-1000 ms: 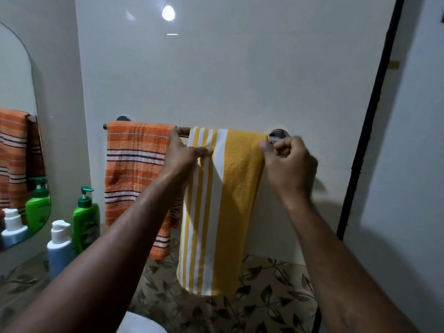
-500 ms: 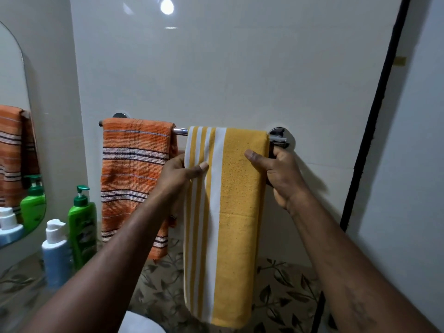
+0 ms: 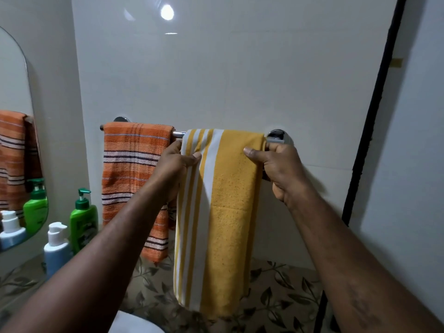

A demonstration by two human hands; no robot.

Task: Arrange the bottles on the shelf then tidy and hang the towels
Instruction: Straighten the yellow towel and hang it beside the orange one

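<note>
A yellow towel with white stripes [image 3: 223,212] hangs folded over the chrome towel rail [image 3: 178,134] on the white wall. My left hand [image 3: 177,164] pinches its left edge just below the rail, thumb on the front. My right hand [image 3: 278,169] grips its right edge near the rail's right mount [image 3: 280,137], thumb across the front. An orange striped towel [image 3: 134,179] hangs on the left part of the same rail. A green pump bottle [image 3: 83,221] and a blue bottle with a white cap [image 3: 55,248] stand on the ledge at the left.
A mirror [image 3: 14,140] on the left wall reflects the orange towel and both bottles. Leaf-patterned tiles [image 3: 276,296] run below the white wall. A black vertical pipe [image 3: 374,116] runs down the right side. Something white and rounded [image 3: 134,324] shows at the bottom edge.
Both hands slid from the top of the rail down to the yellow towel's side edges. The towel now hangs lower and flatter, and it reaches further down.
</note>
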